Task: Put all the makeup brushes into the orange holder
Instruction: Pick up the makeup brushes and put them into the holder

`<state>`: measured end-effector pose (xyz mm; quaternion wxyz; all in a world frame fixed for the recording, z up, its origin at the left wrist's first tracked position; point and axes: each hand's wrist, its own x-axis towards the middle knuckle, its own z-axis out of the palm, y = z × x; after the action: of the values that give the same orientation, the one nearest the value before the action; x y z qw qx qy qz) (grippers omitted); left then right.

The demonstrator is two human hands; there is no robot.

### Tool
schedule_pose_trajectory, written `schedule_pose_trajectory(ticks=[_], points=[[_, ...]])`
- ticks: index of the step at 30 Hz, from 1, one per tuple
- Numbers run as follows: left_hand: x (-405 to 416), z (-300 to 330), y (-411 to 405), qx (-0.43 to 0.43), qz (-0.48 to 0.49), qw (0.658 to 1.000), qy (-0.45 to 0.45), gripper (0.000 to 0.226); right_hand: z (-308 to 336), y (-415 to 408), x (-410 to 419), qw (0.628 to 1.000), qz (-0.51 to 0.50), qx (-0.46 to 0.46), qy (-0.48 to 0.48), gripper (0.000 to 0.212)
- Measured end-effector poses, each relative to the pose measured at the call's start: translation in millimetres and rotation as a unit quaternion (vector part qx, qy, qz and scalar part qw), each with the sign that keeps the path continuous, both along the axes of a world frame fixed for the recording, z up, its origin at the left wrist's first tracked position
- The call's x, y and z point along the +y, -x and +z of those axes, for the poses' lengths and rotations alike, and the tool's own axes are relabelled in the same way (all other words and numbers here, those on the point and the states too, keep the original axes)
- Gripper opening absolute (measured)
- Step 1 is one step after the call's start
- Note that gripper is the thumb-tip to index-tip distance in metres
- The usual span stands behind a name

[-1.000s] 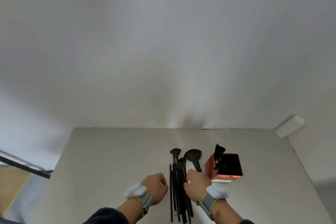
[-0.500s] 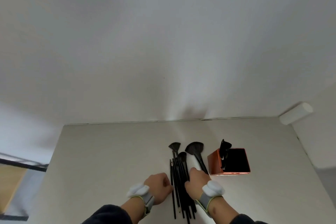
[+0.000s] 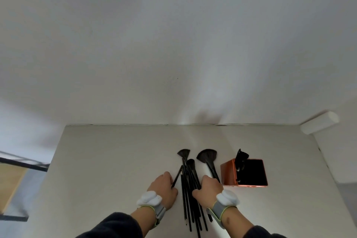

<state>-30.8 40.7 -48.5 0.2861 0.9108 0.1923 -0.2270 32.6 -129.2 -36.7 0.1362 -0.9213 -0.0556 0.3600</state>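
A bundle of black makeup brushes (image 3: pixel 188 195) lies on the table between my hands, heads pointing away from me. My left hand (image 3: pixel 164 187) pinches one thin brush (image 3: pixel 177 176), which slants out from the bundle's left side. My right hand (image 3: pixel 209 189) is curled over the bundle's right side and grips the handle of a large fan brush (image 3: pixel 207 157). The orange holder (image 3: pixel 228 174) stands upright just right of my right hand. One black brush (image 3: pixel 240 157) stands in its left corner.
The pale table (image 3: pixel 116 160) reaches back to a white wall. A white cylinder (image 3: pixel 318 124) is fixed at the back right corner. A wooden shelf with a black frame (image 3: pixel 11 183) sits beyond the table's left edge.
My left hand has moved right to the bundle and taken hold of a thin brush, which now slants outward. The right hand stays on the fan brush handle.
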Motion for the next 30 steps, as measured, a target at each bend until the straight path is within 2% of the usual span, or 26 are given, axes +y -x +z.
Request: schedule_pose_trajectory(ticks=[6,11,18,21,25,30], points=[[7.1,9.9,1.3,0.038,-0.027,0.997,-0.068,0.013,8.4,1.1,1.9,1.0,0.001,-0.026,-0.017,0.02],[6.3,19.4,12.3,0.036,-0.017,0.997,-0.062,0.017,19.9,5.0,0.2,0.998,-0.004,-0.042,-0.049,0.015],[-16.5,33.3,13.7,-0.037,0.009,0.999,-0.004,0.014,36.9,8.5,-1.8,0.992,-0.018,-0.079,-0.097,0.015],[-31.7,44.9,14.3,-0.078,0.008,0.995,0.054,0.014,46.9,13.7,-3.5,0.986,-0.018,-0.106,-0.126,0.018],[-48.2,66.3,10.6,-0.127,0.017,0.981,0.146,0.012,65.5,17.5,-5.2,0.972,-0.025,-0.149,-0.178,0.015],[-72.4,96.0,0.5,-0.201,0.046,0.959,0.193,0.006,95.0,19.6,-16.7,0.942,-0.069,-0.211,-0.252,0.025]])
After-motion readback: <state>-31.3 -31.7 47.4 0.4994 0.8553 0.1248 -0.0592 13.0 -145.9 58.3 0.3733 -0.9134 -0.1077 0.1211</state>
